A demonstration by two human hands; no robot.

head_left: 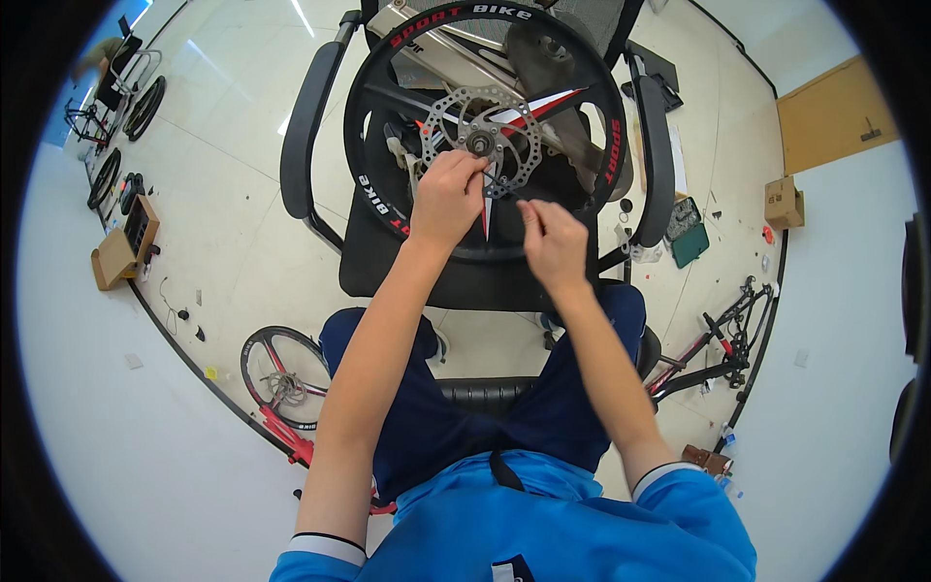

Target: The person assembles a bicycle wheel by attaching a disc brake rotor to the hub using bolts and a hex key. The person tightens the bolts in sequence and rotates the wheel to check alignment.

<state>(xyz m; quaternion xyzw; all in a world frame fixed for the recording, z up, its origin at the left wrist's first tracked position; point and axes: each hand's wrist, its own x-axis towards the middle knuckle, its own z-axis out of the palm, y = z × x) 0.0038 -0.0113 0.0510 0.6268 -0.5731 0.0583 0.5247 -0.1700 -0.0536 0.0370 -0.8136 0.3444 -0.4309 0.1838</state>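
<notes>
A black bicycle wheel (601,107) with red-and-white accents lies on the seat of a black office chair (388,276) in front of me. A silver disc brake rotor (529,145) surrounds the hub (480,144) at its centre. Close beside the hub, my left hand (446,202) is closed, its fingertips pinched over the rotor at one end of a thin dark hex key (504,186). My right hand (557,244) is closed around the other end, to the right and nearer to me. The tip of the key is hidden by my left fingers.
Armrests (301,145) flank the wheel, and silver frame parts (456,63) lie beneath it. Another wheel (286,378) and a red frame are at lower left. A dark bicycle frame (727,349), a green tool case (689,244) and a cardboard box (784,204) are to the right.
</notes>
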